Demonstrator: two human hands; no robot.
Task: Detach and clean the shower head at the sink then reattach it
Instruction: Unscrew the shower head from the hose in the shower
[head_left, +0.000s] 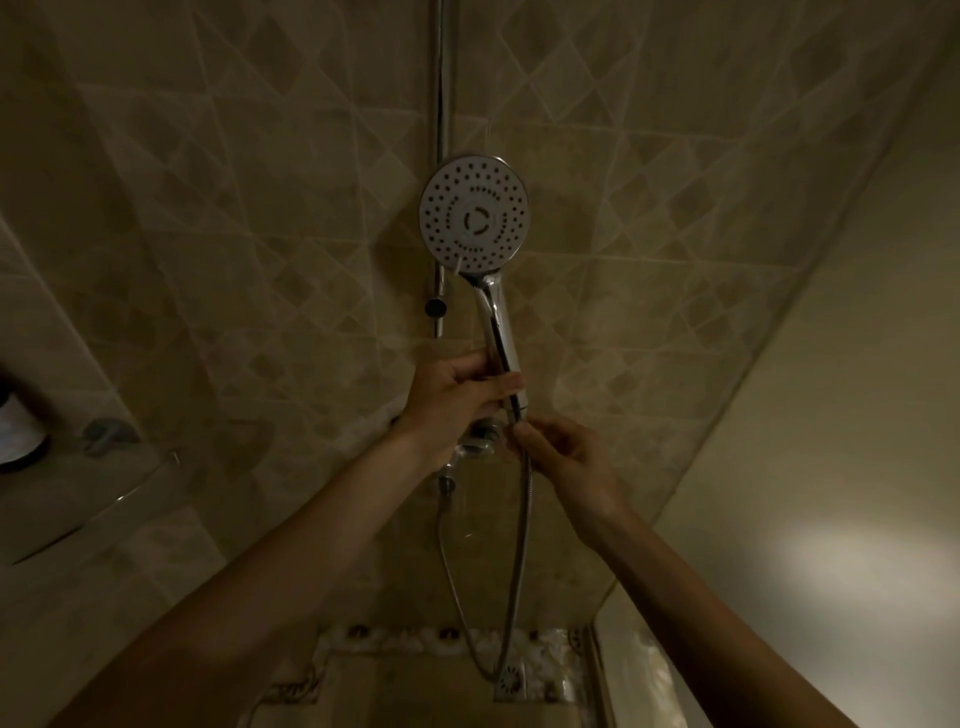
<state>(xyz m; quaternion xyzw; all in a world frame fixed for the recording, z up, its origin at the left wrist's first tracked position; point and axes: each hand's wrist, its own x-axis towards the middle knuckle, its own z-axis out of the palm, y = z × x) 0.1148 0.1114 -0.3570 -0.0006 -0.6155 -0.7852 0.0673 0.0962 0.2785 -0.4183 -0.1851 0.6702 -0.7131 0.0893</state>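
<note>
The one handheld shower head (474, 215) stands upright before the tiled wall (260, 234), beside the single chrome riser rail (441, 104). The left hand (457, 395) grips its handle; the right hand (561, 454) pinches the one metal hose (522, 545) at the coupling. Hose looks joined, so detaching is probably just starting; cleaning and reattaching remain. No sink is in view.

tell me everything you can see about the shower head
The shower head is a handheld one with a round pale face dotted with rings of spray holes, a shiny rim and a chrome-looking handle. It stands upright against the tiled wall, face toward the camera, in front of a vertical rail. The left hand grips the handle's lower end; the right hand pinches the metal hose just below the joint. The hose still appears attached.
</note>
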